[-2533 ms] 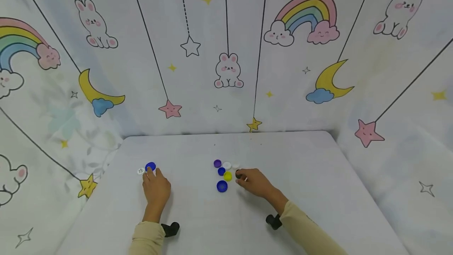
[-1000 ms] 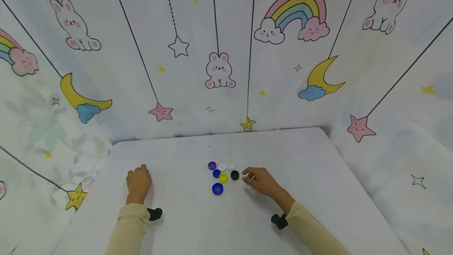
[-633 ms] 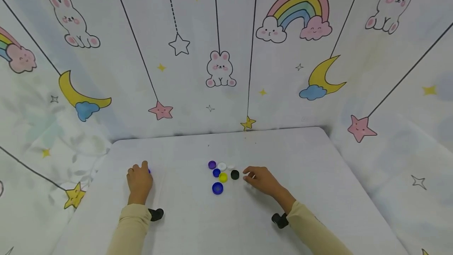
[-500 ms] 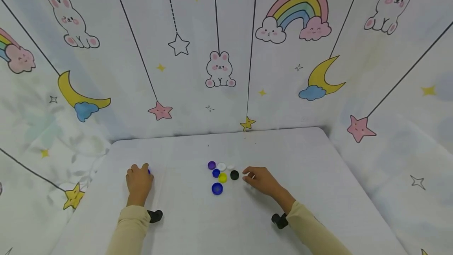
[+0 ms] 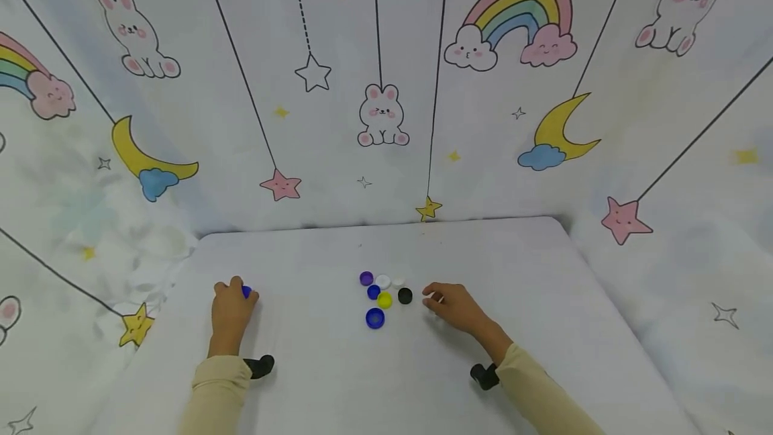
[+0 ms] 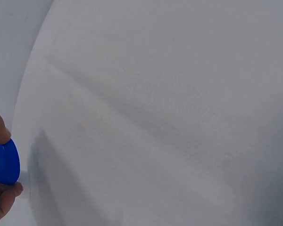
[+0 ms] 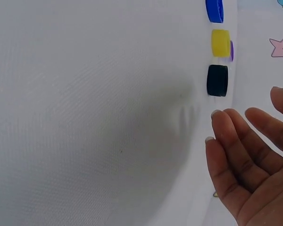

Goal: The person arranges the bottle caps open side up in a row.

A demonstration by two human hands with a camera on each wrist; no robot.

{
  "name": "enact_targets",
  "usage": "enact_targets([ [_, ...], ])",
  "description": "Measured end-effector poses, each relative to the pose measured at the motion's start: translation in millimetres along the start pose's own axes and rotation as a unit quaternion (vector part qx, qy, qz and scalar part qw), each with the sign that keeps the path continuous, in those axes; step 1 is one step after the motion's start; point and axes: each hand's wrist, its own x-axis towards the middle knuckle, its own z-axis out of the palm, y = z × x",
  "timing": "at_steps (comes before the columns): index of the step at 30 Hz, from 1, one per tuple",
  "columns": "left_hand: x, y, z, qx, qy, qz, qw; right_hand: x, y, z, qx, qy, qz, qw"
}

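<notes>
At the table's left, my left hand (image 5: 231,311) pinches a blue bottle cap (image 5: 246,291) between thumb and fingers. Seen from the left wrist, that blue cap is tilted on edge, and a white cap (image 6: 24,181) shows partly behind it. My right hand (image 5: 455,306) holds nothing; its fingers are relaxed and slightly bent, just right of a black cap (image 5: 405,296) and apart from it. Around the black cap lie a yellow cap (image 5: 384,300), a small blue cap (image 5: 374,292), a larger blue cap (image 5: 375,319), a purple cap (image 5: 366,278) and two white caps (image 5: 383,281).
A white-covered table (image 5: 326,374) carries all the caps. A patterned cloth backdrop (image 5: 338,139) rises behind it and at both sides. Dark wrist-camera mounts (image 5: 485,376) stick out from both sleeves.
Since the earliest frame, my right hand has let go of the black cap and drawn slightly right. My left hand has moved left and taken hold of the blue cap.
</notes>
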Motion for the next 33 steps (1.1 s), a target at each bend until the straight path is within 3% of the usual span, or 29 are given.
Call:
enact_targets([
  [5,-3.2,9.9,1.0,-0.012,-0.019,0.000,0.9997,-2.8,0.9,-4.2,0.006,0.001,-0.001,1.0000],
  [9,-3.5,20.0,-2.0,-0.001,-0.001,0.027,0.9996,-2.0,2.2,-4.4,0.006,0.003,-0.003,1.0000],
  [14,-2.2,43.4,-4.2,-0.009,0.017,0.074,0.9971,-0.8,1.1,-4.6,0.012,0.003,-0.005,0.9999],
  [20,-6.2,61.2,-4.1,-0.026,0.005,0.079,0.9965,-0.3,-1.2,-3.9,0.017,-0.005,-0.016,0.9997],
  [28,-12.2,77.5,-1.4,-0.006,0.046,0.154,0.9870,1.6,2.2,-0.6,0.012,-0.002,-0.013,0.9998],
  [33,-17.2,85.1,0.0,-0.019,0.061,0.165,0.9843,1.4,-1.1,0.2,0.012,-0.008,-0.012,0.9998],
])
